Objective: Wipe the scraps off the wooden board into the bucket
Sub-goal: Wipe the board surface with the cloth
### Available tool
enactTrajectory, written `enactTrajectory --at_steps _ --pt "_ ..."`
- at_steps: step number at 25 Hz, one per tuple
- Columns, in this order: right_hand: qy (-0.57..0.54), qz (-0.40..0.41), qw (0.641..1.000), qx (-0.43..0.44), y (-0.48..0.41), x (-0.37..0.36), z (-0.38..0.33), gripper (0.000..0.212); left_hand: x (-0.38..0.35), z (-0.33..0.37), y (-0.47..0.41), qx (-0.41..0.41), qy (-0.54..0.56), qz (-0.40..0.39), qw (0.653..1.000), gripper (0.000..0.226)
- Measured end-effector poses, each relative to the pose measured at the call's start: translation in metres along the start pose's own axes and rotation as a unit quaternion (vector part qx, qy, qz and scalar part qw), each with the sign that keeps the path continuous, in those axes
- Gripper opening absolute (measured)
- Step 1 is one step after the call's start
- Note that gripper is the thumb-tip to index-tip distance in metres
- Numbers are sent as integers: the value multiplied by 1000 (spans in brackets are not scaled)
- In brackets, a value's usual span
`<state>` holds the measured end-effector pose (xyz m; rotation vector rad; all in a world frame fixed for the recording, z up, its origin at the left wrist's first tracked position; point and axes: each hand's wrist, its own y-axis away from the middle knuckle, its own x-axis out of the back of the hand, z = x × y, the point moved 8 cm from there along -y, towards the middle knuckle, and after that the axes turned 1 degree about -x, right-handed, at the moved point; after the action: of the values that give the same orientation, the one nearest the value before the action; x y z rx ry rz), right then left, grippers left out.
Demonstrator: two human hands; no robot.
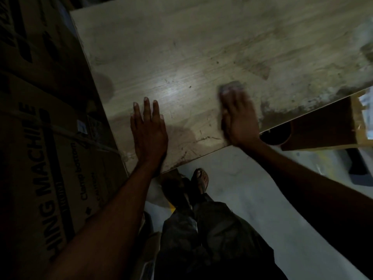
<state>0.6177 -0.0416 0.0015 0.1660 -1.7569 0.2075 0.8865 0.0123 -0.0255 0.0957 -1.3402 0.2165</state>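
Wooden board (201, 57) lies before us, pale and streaked, with dark scraps (286, 110) gathered along its right near edge. Our left hand (148, 130) rests flat on the board near its near corner, fingers extended, gripping nothing. Our right hand (238, 120) is blurred; it presses, fingers mostly straight, on a pale cloth (230, 87) against the board. Below the board's edge at right we note a dark round opening, possibly the bucket (275, 135); we cannot confirm.

Pale grained wooden board (181, 57), dark brown scraps (282, 113), grey cloth (231, 87)
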Motion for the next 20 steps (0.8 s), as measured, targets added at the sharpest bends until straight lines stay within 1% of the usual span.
enactTrajectory --at_steps 1,2,3,4,5,6,7,8,9,10,11,12,13,14,15,16,17,18,19,20 --pt "-12 13 993 -120 -1 1 16 61 -2 1 0 8 -1 1 1000 51" --pt "-27 4 991 -134 5 -4 -1 61 -3 2 0 19 2 0 1000 51" --pt "-30 10 998 -47 18 -13 -40 60 -2 5 -1 31 5 2 999 51" --pt "-24 -33 988 150 34 -22 -85 60 -1 8 -2 37 1 8 999 52" --pt "-15 -57 957 285 40 -23 -104 60 -1 12 -2 35 -6 10 999 52" --pt "-12 -52 940 338 24 -17 -102 61 -2 16 -1 28 -17 8 999 53" --pt "-6 -29 957 289 -9 -15 -81 61 -4 18 1 21 -28 7 999 53" --pt "-20 2 992 125 -45 -6 -49 61 -5 18 2 22 -35 9 999 53" --pt "-34 29 998 -42 -60 2 -23 62 -3 15 0 34 -29 14 999 52" --pt "-47 28 991 -126 -62 -2 -18 62 1 13 -6 49 -14 23 998 52" --pt "-38 9 996 -77 -58 -12 -39 63 5 14 -19 48 1 30 998 50" --pt "-8 -9 996 85 -50 -23 -70 62 7 19 -36 25 4 39 999 48" --pt "23 -32 976 216 -44 -30 -81 61 8 27 -53 -7 5 49 999 46" --pt "26 -28 962 270 -57 -28 -76 61 8 34 -69 -34 4 62 998 43" --pt "8 -9 980 199 -87 -24 -52 61 6 39 -82 -41 4 76 996 42" --pt "-14 32 999 31 -116 -13 -22 61 4 43 -92 -24 0 94 995 40" --pt "-19 59 991 -120 -124 -10 -2 62 1 48 -98 4 -11 112 994 38" --pt "-37 78 980 -181 -122 -10 -6 61 -1 51 -104 26 -24 125 991 35" --pt "-34 72 992 -97 -119 -21 -38 60 -2 56 -114 39 -33 135 990 30" --pt "-18 41 996 83 -112 -34 -74 58 -2 58 -125 45 -31 137 989 25"
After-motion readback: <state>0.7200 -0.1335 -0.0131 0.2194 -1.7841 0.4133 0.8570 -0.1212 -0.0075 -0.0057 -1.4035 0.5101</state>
